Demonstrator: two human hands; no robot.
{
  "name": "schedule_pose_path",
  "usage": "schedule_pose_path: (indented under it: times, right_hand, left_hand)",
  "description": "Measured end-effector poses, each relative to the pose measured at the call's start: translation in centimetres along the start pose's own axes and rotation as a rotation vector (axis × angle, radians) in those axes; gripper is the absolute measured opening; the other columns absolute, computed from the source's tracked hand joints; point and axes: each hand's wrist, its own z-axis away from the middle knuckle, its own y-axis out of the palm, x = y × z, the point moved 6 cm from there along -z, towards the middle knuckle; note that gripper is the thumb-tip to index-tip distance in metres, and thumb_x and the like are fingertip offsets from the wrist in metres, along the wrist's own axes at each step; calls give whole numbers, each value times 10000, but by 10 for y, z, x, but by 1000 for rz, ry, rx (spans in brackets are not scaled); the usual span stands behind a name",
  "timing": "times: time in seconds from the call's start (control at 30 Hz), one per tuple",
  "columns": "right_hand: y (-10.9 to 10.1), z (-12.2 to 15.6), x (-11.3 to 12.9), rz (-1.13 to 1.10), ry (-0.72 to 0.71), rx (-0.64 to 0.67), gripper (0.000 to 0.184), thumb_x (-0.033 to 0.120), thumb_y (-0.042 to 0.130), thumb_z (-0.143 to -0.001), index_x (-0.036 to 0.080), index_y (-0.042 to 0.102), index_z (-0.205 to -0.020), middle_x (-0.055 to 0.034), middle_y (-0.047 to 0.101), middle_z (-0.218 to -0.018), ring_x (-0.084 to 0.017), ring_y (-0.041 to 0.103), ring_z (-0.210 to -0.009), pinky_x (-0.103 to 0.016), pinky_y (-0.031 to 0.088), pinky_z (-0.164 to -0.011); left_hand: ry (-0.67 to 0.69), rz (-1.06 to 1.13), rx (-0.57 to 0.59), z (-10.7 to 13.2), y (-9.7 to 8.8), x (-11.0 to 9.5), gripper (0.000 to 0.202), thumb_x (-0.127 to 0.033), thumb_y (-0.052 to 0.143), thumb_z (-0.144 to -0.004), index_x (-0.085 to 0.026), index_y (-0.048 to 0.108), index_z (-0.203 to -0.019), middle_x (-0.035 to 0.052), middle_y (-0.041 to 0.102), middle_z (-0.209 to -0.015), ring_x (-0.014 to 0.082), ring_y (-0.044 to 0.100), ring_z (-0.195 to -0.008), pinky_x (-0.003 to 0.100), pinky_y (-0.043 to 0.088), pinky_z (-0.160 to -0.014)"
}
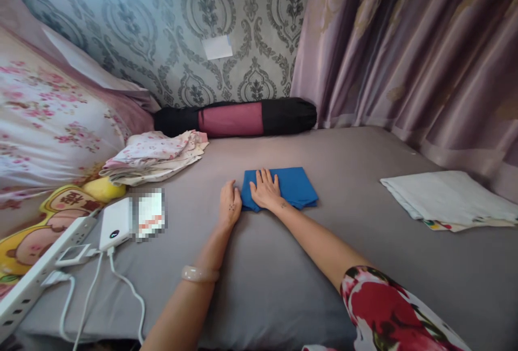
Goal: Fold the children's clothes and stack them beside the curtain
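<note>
A folded blue cloth [293,185] lies flat on the grey bed sheet [283,275] in the middle of the view. My right hand [265,190] rests palm down on the cloth's left part, fingers stretched out flat. My left hand [230,204] sits just left of the cloth's edge with its fingers curled down at the fold; what they grip is hidden. A pale bangle circles my left wrist.
A folded white cloth [447,199] lies at the right. A pile of floral laundry [156,156] sits at the left, a dark roll [238,117] against the wall. A power strip [36,275], white charger [115,225] and cables lie at the near left. Curtains hang on the right.
</note>
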Motion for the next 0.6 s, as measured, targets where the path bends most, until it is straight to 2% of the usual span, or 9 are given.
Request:
schedule_pose_path:
  times: [0.2,0.33,0.5,0.6]
  right_hand:
    - [1,1,-3,3,-4,-2,633,396,243,-965,51,271,-1494,-141,198,-1574,-275,113,-1454,-521,65,-1155]
    - [-3,-1,-1,0,23,55,636,381,273,-955,49,262,-1497,-145,179,-1578,-280,101,-1458,-523,74,-1155]
    - [-12,-5,19,6,-32,47,610,313,289,-943,23,291,-1480,-162,193,-1571,-268,104,-1460,-489,50,-1166]
    - [-7,-8,34,-20,-83,50,618,344,269,-952,18,301,-1475,-159,200,-1569,-254,103,-1461,-460,65,-1170]
  left_hand:
    - [-28,9,14,-1,0,2,388,-253,328,-904,-128,521,-1216,165,593,-1233,240,521,-1214,475,374,-1081]
    - [-38,32,-7,-1,-1,1,386,-309,319,-927,-153,536,-1207,149,605,-1229,235,532,-1208,464,382,-1077]
    - [-71,62,-32,-1,-2,2,453,-402,278,-952,-144,549,-1208,157,605,-1244,238,539,-1208,456,394,-1072]
    - [-88,88,-64,-1,-3,4,476,-419,248,-959,-152,559,-1201,150,608,-1246,230,537,-1217,448,393,-1076]
